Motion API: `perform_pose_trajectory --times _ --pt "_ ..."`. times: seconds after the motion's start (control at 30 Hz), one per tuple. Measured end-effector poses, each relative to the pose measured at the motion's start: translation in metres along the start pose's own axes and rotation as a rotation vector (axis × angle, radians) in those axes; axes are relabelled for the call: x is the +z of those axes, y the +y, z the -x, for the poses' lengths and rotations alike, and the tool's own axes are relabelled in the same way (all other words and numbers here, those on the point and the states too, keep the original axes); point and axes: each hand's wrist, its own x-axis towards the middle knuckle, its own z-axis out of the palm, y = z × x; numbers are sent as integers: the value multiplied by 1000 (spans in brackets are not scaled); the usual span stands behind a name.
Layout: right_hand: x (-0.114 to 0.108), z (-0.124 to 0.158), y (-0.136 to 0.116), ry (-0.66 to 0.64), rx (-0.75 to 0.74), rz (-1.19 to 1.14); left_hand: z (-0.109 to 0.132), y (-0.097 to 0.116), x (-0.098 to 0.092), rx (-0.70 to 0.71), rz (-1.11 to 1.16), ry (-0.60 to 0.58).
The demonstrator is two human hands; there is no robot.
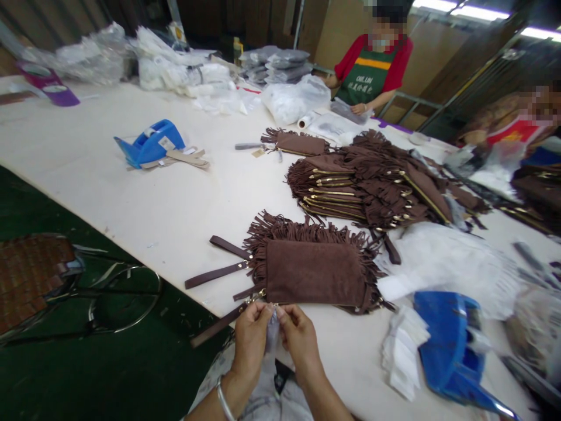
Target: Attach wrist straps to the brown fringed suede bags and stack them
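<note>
A brown fringed clutch bag lies flat at the table's front edge, zip side toward me. Just below its zip, my left hand and my right hand meet with thumbs and fingertips pinched together. Between them hangs a thin, greyish, see-through plastic wrap, gripped by both hands at its upper end. Whether it is fixed to the zip pull cannot be made out, as the fingertips cover that spot. Brown wrist straps stick out from the bag's left side.
Behind the bag, brown fringed bags are heaped. A blue tape dispenser stands at right beside white paper slips; another blue dispenser is at far left. A co-worker works across the table. A stool stands left.
</note>
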Motion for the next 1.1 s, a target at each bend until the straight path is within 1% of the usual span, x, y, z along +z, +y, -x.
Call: perform_pose_trajectory --times 0.1,0.17,0.23,0.3,0.37,0.47,0.57,0.67,0.73,0.83,0.9,1.0,1.1 --pt "5 0 5 16 49 -120 0 2 -1 31 -50 7" --pt "5 0 6 38 44 -130 1 4 -2 48 -100 14" --pt "6 3 5 96 -13 -57 3 7 -1 50 -124 20" --pt "6 9 3 157 -120 92 5 9 1 50 -117 24" --pt "6 16 0 178 -224 242 6 10 2 54 -96 17" --pt "4 29 -4 133 -284 341 6 10 3 33 -66 6" --pt "2 40 -6 70 -269 394 6 10 2 -39 -22 -8" --pt "1 44 -6 68 -236 432 6 10 2 -94 13 -4" --pt "2 44 -4 93 -247 383 8 11 3 -108 36 -5" --pt "4 38 2 104 -251 192 11 14 4 -149 70 -46" --pt "5 34 8 74 -200 27 14 15 5 -181 82 -61" --pt "7 30 14 24 -114 -206 16 16 6 -174 78 -50" --pt "9 30 17 -19 -67 -390 17 15 7 -175 91 -81"
